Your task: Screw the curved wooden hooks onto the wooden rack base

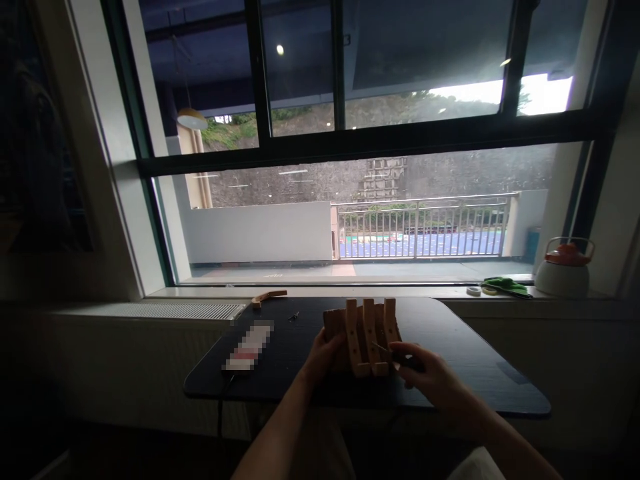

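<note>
A wooden rack [369,328] stands tilted up near the middle of the dark table. Three bent wooden strips with dark holes run down its brown backing board [334,323]. My left hand [323,353] grips the board's left edge, thumb on the front. In my right hand [431,375] is a screwdriver [412,361] with a dark handle. Its thin shaft points left at the middle strip, near a hole; whether the tip touches is too small to tell. A loose bent wooden strip [270,297] lies at the table's far left edge, and small screws [294,316] lie nearby.
A pixelated phone-like device [249,347] with a cable lies on the table's left [210,373]. Along the window sill are a green cloth [506,287], tape rolls [481,291] and a white jug with an orange lid [564,270]. A radiator [185,312] is at the left.
</note>
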Demonstrator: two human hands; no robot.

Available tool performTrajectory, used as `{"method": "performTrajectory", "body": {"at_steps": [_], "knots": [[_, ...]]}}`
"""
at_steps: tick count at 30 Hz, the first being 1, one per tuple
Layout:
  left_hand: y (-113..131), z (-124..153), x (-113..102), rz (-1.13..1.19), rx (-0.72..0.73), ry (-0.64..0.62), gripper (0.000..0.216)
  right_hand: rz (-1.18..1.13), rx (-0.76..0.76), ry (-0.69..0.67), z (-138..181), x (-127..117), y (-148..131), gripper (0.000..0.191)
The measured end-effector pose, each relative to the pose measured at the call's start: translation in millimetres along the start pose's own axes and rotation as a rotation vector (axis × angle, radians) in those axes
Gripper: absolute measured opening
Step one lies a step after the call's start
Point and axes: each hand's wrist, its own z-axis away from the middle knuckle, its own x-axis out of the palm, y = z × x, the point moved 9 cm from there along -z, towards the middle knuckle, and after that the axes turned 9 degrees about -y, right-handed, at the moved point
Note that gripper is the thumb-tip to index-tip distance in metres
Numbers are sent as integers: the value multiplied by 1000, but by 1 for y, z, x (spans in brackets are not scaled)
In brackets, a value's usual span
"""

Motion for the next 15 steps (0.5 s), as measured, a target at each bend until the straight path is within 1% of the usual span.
{"method": "performTrajectory", "body": {"at_steps": [3,5,6,8,10,15], "knots": [[0,0,-1,-16,-7,21,50,71,4,87,8,-16,-10,42],[0,1,-1,-20,-14,41,51,225,-17,125,9,-19,-27,35],[0,1,-1,-19,-18,44,50,340,-56,150,8,-19,-40,30],[1,2,1,-20,-21,41,50,566,-143,180,7,-13,-63,25],[2,2,2,-28,-14,38,48,689,-189,174,3,-4,-77,24],[6,4,4,-50,14,31,49,750,-207,110,-8,13,-84,23]]}}
